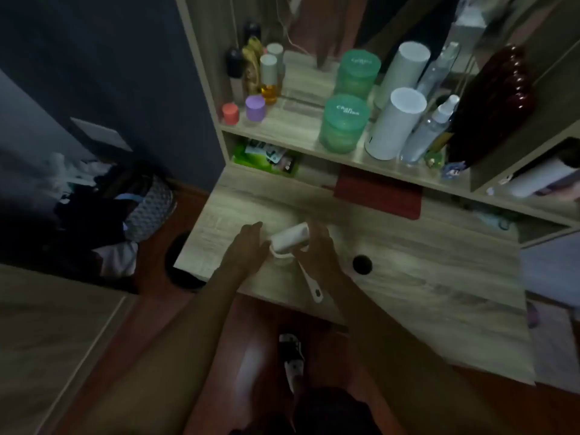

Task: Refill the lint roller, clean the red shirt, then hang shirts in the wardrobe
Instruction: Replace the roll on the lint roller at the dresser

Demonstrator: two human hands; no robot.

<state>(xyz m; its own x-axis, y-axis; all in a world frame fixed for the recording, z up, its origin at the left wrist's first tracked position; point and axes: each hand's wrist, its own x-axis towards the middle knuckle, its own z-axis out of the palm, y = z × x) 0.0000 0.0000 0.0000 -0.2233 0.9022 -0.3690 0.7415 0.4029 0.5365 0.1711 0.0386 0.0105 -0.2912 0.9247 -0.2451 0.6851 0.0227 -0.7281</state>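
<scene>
A single wide-angle view is taken from the person's head, looking forward and steeply down. The wooden desk is seen from above its near edge, close by, with the shelf along its far edge towards the top. Both forearms enter from the bottom. Floor is seen below the desk's near edge and left.

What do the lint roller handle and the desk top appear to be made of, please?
The lint roller handle looks like white moulded plastic, smooth, with a hanging hole at its end. The desk top looks like wood-grain laminate or veneer, pale and matte, with printed-looking streaks; real wood cannot be ruled out.
</scene>
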